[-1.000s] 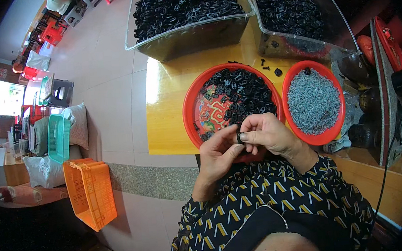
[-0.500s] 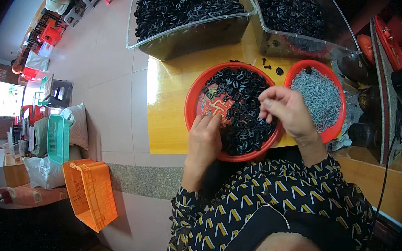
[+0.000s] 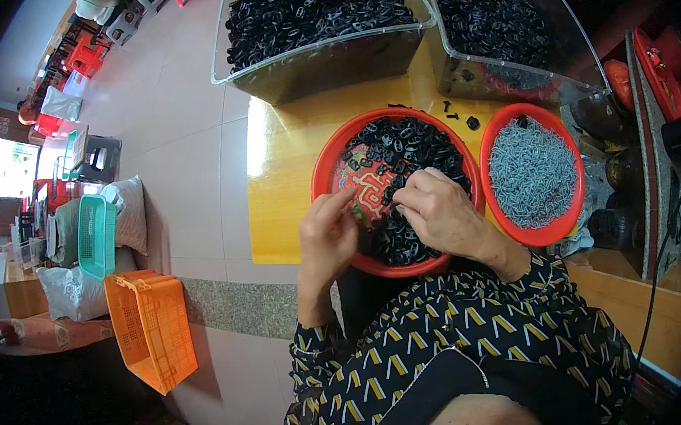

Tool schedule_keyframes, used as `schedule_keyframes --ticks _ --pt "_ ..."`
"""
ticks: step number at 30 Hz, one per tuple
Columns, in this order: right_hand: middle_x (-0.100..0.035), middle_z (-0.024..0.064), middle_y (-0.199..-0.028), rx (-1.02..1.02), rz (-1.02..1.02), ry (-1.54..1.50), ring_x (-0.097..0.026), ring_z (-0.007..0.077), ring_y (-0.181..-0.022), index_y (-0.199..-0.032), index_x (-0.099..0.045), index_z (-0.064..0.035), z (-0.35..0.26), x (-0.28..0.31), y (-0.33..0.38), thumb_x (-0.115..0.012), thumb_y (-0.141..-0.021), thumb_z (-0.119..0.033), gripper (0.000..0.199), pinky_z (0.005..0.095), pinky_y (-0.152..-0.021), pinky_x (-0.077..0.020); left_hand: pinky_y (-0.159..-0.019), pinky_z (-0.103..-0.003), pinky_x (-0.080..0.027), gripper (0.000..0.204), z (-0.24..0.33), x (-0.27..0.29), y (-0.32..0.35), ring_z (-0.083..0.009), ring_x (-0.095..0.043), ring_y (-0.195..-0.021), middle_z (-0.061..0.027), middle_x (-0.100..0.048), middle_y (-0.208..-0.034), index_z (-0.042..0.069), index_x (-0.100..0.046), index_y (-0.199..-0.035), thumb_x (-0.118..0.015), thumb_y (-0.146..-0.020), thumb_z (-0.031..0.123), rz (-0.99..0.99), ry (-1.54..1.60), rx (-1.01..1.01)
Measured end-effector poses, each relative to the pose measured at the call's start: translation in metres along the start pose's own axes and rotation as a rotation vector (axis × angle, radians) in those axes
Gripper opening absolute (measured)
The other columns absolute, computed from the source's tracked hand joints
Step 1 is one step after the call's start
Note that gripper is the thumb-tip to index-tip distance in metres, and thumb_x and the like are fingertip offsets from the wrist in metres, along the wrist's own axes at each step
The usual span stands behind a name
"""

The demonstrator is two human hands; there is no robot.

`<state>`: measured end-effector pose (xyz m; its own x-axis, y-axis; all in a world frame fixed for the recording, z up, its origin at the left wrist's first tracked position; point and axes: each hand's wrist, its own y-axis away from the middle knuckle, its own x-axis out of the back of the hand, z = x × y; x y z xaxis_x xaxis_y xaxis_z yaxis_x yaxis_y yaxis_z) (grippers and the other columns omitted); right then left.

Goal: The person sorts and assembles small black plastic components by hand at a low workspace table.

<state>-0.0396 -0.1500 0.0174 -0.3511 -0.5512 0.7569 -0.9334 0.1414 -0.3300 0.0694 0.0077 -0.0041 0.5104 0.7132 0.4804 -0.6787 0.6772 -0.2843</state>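
Note:
A round red basin (image 3: pixel 321 153) holds many small black plastic pieces (image 3: pixel 423 142), flat and oval with holes. They are heaped toward its right side, and the patterned bottom shows at the left. Over the basin's left rim is my left hand (image 3: pixel 328 234), its fingers curled in; whatever they hold is too small to make out. My right hand (image 3: pixel 444 213) reaches over the pieces from the right, thumb and fingers pinched together. Its fingertips hide what is between them. Just right of it, a smaller red basin (image 3: pixel 490 187) is full of grey metal screws (image 3: pixel 533 171).
Two clear plastic bins, the left one (image 3: pixel 325 39) and the right one (image 3: pixel 522 63), stand at the table's far side with more black pieces. A few loose black pieces (image 3: pixel 473 122) lie on the yellow table (image 3: pixel 281 177). An orange crate (image 3: pixel 152 330) is on the floor at left.
My right hand has moved left and down, from the screw basin's side to over the black pieces. My left hand has shifted slightly left, fingers curling in.

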Motion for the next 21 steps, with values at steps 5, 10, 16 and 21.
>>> schedule_keyframes --ticks 5,10,16,21 --pt "-0.047 0.0127 -0.074 0.070 -0.126 0.049 -0.047 0.0280 -0.075 -0.073 -0.057 -0.0031 -0.007 -0.017 -0.009 -0.051 -0.067 -0.004 0.009 0.0359 -0.066 -0.0414 -0.058 -0.022 -0.040 0.022 0.003 0.014 0.017 -0.0141 -0.052 -0.066 -0.0090 -0.055 -0.074 0.000 -0.060 -0.090 -0.051 -0.072 -0.008 0.103 0.210 0.086" --pt "-0.048 0.0138 -0.079 0.104 -0.193 0.061 -0.047 0.0286 -0.080 -0.079 -0.060 -0.0041 -0.012 -0.020 -0.012 -0.051 -0.068 -0.008 0.015 0.0375 -0.068 -0.0403 -0.065 -0.020 -0.039 0.015 0.005 0.017 0.022 -0.0111 -0.049 -0.072 -0.0058 -0.054 -0.078 -0.003 -0.060 -0.088 -0.053 -0.076 -0.007 0.134 0.444 0.145" --pt "-0.047 0.0096 -0.078 0.163 -0.172 0.167 -0.045 0.0241 -0.080 -0.080 -0.059 -0.0077 -0.020 -0.031 -0.013 -0.048 -0.071 -0.009 0.014 0.0337 -0.067 -0.0376 -0.067 -0.020 -0.039 0.009 -0.003 0.015 0.029 -0.0106 -0.049 -0.075 -0.0056 -0.053 -0.081 -0.005 -0.058 -0.083 -0.054 -0.076 -0.006 0.166 0.613 0.205" --pt "-0.047 0.0095 -0.079 0.159 -0.217 0.194 -0.046 0.0240 -0.080 -0.079 -0.057 -0.0062 -0.018 -0.033 -0.010 -0.048 -0.071 -0.010 0.013 0.0330 -0.066 -0.0366 -0.069 -0.022 -0.040 0.007 -0.005 0.008 0.033 -0.0119 -0.050 -0.077 -0.0068 -0.053 -0.085 -0.004 -0.056 -0.082 -0.055 -0.075 -0.005 0.188 0.759 0.220"
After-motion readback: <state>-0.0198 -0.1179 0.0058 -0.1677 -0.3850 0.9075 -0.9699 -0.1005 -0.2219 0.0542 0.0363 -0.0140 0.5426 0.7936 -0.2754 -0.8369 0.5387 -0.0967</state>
